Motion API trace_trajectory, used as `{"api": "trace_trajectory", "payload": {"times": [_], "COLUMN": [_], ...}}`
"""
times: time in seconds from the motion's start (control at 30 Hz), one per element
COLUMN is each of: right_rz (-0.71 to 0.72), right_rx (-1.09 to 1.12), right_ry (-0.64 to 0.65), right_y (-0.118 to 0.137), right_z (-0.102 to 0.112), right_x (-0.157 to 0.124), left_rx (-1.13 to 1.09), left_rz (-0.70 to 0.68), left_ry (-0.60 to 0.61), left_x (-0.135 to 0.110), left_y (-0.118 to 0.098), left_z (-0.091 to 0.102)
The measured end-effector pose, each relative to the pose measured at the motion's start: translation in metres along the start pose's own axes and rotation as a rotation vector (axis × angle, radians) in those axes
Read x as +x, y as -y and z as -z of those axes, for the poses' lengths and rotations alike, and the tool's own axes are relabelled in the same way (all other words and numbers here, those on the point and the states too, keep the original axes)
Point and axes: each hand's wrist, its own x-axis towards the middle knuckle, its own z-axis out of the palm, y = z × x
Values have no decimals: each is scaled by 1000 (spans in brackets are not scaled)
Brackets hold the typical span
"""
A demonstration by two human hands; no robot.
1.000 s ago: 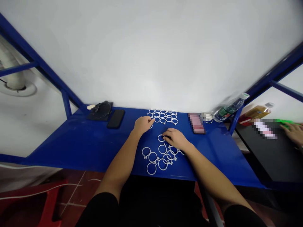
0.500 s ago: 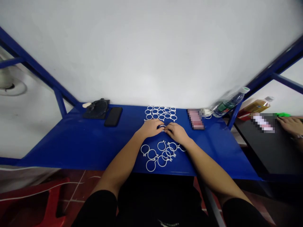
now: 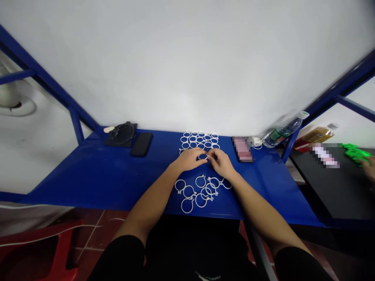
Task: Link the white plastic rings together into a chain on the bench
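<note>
A white plastic ring with a small clasp (image 3: 199, 157) is held between my hands in the middle of the blue table. The fingers of my left hand (image 3: 190, 159) are closed on its left side. At its right side, by the clasp, the fingertips of my right hand (image 3: 220, 162) pinch it. Just beyond my hands, more white rings (image 3: 200, 140) lie side by side in rows near the wall. Nearer to me is a loose, partly overlapping pile of the same rings (image 3: 200, 200), their clasps pointing various ways.
On the blue table (image 3: 96, 171) lie a black phone (image 3: 141, 144) and a dark object (image 3: 123, 134) at left. A second phone (image 3: 243, 149), white cable (image 3: 257, 143) and bottle (image 3: 281, 132) are at right. Another person's hand (image 3: 369, 168) is near green pieces (image 3: 356, 153) on a black table.
My right hand has shifted slightly right and its fingers have spread from the ring's body, so more of the ring shows. The other person's hand has drawn back, uncovering the green pieces.
</note>
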Motion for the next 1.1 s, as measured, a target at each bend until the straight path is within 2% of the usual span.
{"api": "trace_trajectory", "payload": {"times": [0.13, 0.37, 0.43, 0.5, 0.6, 0.67, 0.77, 0.9, 1.1], "right_rz": [46, -6, 9, 48, 139, 191, 212, 130, 85], "right_rx": [-6, -81, -92, -80, -56, -57, -72, -132, -107], "right_ry": [28, 53, 67, 113, 280, 408, 504, 483, 464], "right_y": [-1, -14, -12, -5, 6, 12, 13, 7, 1], "right_z": [1, -8, -8, -7, -6, -7, -9, -8, 2], "right_x": [-1, -5, -5, -6, -7, -7, -7, -6, -5], "left_rx": [7, 92, 137, 177, 207, 220, 277, 373, 399], "left_rz": [-27, 28, 54, 87, 161, 181, 158, 224, 398], "left_ry": [34, 40, 0, -93, -253, -283, -210, -109, -138], "left_x": [0, -1, -1, -1, 0, 0, 2, 5, 2], "left_y": [-1, 13, 19, 23, 24, 22, 19, 19, 27], "left_z": [0, 8, 11, 14, 17, 17, 12, 6, 14]}}
